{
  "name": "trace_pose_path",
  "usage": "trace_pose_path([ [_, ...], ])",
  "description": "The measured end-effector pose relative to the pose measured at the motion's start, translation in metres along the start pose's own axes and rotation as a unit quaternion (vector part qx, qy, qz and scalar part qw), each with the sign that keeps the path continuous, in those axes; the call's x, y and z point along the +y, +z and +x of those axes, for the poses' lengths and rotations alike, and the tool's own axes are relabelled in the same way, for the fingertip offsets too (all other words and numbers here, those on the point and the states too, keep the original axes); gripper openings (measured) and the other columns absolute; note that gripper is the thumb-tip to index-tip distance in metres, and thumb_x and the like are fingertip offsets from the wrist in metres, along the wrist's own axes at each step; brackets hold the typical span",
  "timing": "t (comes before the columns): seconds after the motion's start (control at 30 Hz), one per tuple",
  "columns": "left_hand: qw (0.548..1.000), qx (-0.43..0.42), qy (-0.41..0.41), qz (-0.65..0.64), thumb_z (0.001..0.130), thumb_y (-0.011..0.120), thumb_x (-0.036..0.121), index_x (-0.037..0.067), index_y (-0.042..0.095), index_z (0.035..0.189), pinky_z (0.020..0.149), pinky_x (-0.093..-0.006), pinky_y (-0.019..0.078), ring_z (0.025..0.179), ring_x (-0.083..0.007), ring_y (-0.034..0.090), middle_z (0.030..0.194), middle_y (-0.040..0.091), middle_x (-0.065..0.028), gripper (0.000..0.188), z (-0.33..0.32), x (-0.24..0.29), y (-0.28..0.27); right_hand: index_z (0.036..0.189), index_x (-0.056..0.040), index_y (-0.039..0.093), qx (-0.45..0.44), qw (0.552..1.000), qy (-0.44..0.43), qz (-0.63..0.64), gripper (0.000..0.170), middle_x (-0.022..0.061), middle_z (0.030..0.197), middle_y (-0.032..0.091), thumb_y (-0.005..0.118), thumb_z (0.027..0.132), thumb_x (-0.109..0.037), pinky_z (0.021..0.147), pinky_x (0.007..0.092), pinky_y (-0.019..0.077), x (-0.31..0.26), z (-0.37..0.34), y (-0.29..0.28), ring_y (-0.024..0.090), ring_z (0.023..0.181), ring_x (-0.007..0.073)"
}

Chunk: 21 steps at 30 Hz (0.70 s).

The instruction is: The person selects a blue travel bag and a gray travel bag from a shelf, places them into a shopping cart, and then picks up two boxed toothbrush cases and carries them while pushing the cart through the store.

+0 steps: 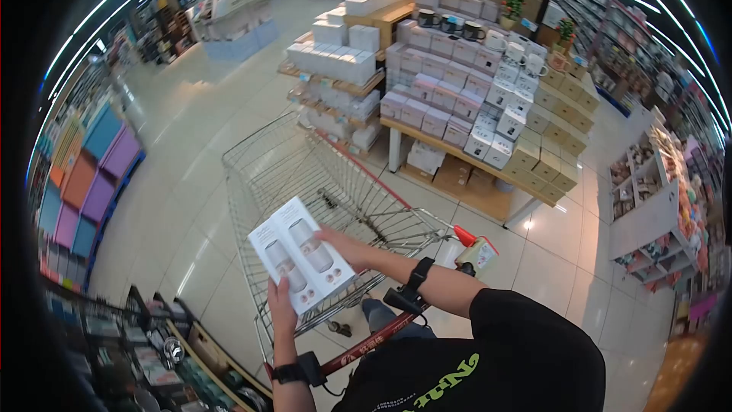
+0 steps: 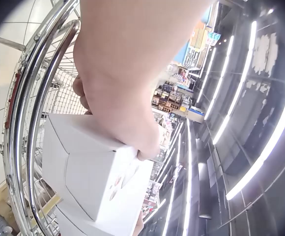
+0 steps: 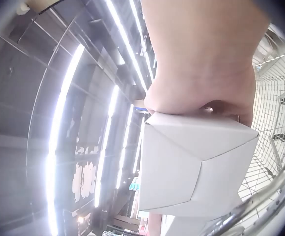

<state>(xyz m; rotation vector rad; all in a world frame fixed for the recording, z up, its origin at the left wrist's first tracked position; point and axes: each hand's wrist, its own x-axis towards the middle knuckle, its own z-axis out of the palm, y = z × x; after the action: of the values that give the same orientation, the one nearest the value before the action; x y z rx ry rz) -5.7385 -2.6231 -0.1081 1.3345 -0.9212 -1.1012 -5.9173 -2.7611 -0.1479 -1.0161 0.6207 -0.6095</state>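
Two white boxes are held side by side above the cart, each printed with a picture of a cylindrical cup or canister. My left hand [image 1: 282, 311] grips the left box [image 1: 267, 246] near its lower corner, thumb on the printed front. On the other side, my right hand [image 1: 345, 247] holds the right box [image 1: 326, 268] by its upper right edge, thumb over the front. The left wrist view shows a plain box end [image 2: 73, 167] under the left hand. A similar folded end [image 3: 191, 162] fills the right wrist view; fingers behind the boxes are mostly hidden.
Beneath the boxes stands a wire shopping cart [image 1: 255, 156] with a dark red handle [image 1: 381, 341] close to my body. Ahead is a display table [image 1: 435, 149] stacked with boxed goods and mugs. Coloured bins [image 1: 84, 183] line the left, shelves [image 1: 648, 214] the right.
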Motion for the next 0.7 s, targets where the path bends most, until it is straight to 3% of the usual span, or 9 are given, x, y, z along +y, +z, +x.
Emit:
trace_pose_path([
  [0.13,1.0,0.012,-0.005,-0.018,0.092,0.047,0.027,-0.005,0.039,0.129,0.087,-0.0306,0.0435,0.1,-0.0201,0.055,0.115,0.054,-0.0141,0.049,0.025,0.012,-0.011,0.146,-0.0038,0.002,-0.003,1.0,-0.005,-0.003,0.073,0.0144,0.148,0.02,0.045,0.092,-0.028,0.103,0.0293,0.0331,-0.068,-0.005,0.034,0.031,0.13,0.0211],
  [0.23,0.999,0.029,0.015,-0.023,0.093,0.047,0.027,-0.004,0.041,0.125,0.085,-0.031,0.0444,0.096,-0.019,0.055,0.111,0.056,-0.0131,0.045,0.05,0.007,-0.025,0.146,-0.0044,0.003,0.014,0.999,-0.017,-0.048,0.073,0.0141,0.148,0.021,0.045,0.092,-0.028,0.103,0.0301,0.0323,-0.06,0.033,0.031,0.031,0.13,0.0213],
  [0.47,0.999,0.042,-0.033,0.004,0.092,0.047,0.019,-0.004,0.039,0.128,0.083,-0.0315,0.0468,0.097,-0.0204,0.057,0.113,0.055,-0.0153,0.043,0.12,0.0,-0.075,0.146,-0.0035,-0.001,-0.043,0.996,-0.07,-0.03,0.084,0.0162,0.147,0.02,0.055,0.087,-0.022,0.104,0.0314,0.0311,-0.078,0.1,0.045,0.029,0.131,0.0233],
  [0.57,1.0,0.027,-0.012,-0.01,0.093,0.046,0.025,-0.004,0.041,0.125,0.083,-0.0319,0.0463,0.096,-0.0204,0.057,0.111,0.056,-0.0132,0.043,0.146,0.009,-0.082,0.145,-0.0004,-0.003,-0.049,0.998,-0.025,0.003,0.086,0.0184,0.147,0.017,0.056,0.086,-0.025,0.105,0.0312,0.0295,-0.091,0.126,0.051,0.027,0.132,0.0243],
  [0.6,0.999,0.023,-0.035,-0.034,0.092,0.045,0.018,-0.004,0.037,0.13,0.084,-0.0316,0.0471,0.098,-0.0227,0.058,0.117,0.053,-0.0164,0.044,0.156,0.007,-0.09,0.144,0.0011,-0.003,-0.035,0.999,-0.013,-0.006,0.087,0.0197,0.147,0.017,0.056,0.086,-0.026,0.106,0.0311,0.0281,-0.099,0.132,0.053,0.026,0.133,0.0251],
  [0.7,0.998,0.029,-0.045,-0.036,0.093,0.044,0.019,-0.003,0.036,0.131,0.085,-0.0318,0.0472,0.1,-0.0233,0.057,0.118,0.052,-0.0164,0.045,0.183,0.012,-0.105,0.143,0.0039,-0.003,-0.009,0.999,-0.01,-0.034,0.089,0.0215,0.147,0.016,0.057,0.086,-0.028,0.107,0.0306,0.0256,-0.09,0.172,0.049,0.025,0.134,0.0265],
])
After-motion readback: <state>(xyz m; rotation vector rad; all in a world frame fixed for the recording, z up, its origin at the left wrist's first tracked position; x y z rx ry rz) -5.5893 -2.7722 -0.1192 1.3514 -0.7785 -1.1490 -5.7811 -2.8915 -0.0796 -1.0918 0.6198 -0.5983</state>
